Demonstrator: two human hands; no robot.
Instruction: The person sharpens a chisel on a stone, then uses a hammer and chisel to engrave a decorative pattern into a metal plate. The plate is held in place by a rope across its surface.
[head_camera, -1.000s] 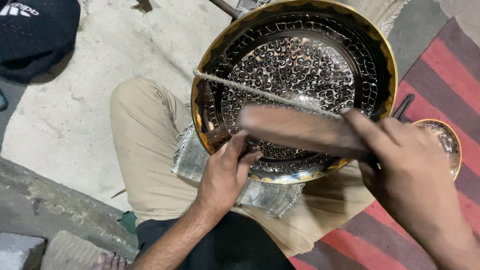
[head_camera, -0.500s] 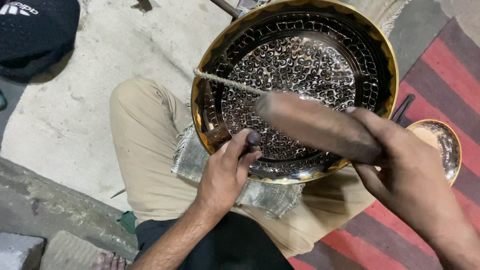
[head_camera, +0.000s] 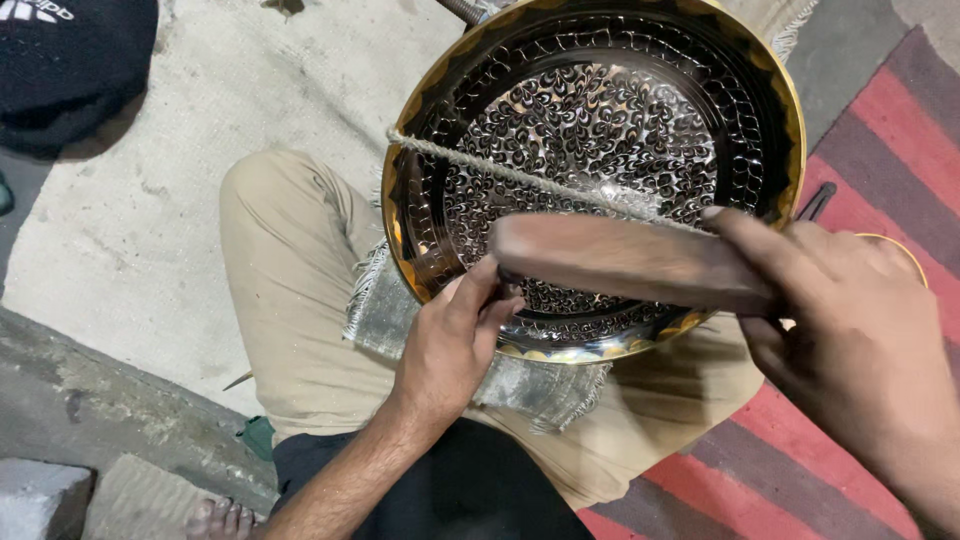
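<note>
A large round brass bowl (head_camera: 792, 130) with dense engraved patterns rests tilted on my lap. A pale cord (head_camera: 480, 166) stretches across its inside. My left hand (head_camera: 448, 345) presses at the bowl's lower inner wall, fingers pinched on a small dark tool (head_camera: 503, 279) that is mostly hidden. My right hand (head_camera: 855, 345) grips a brown wooden block (head_camera: 620, 260), which lies blurred across the bowl just above my left fingers.
A frayed grey cloth (head_camera: 385, 312) lies under the bowl on my beige trousers. A smaller brass bowl (head_camera: 908, 256) and a dark metal tool (head_camera: 818, 200) sit on the red striped rug (head_camera: 880, 110) at the right. A dark cap (head_camera: 70, 60) lies top left.
The wooden block swung up and to the right, then came back down toward my left fingers. My left hand and the bowl stayed in place.
</note>
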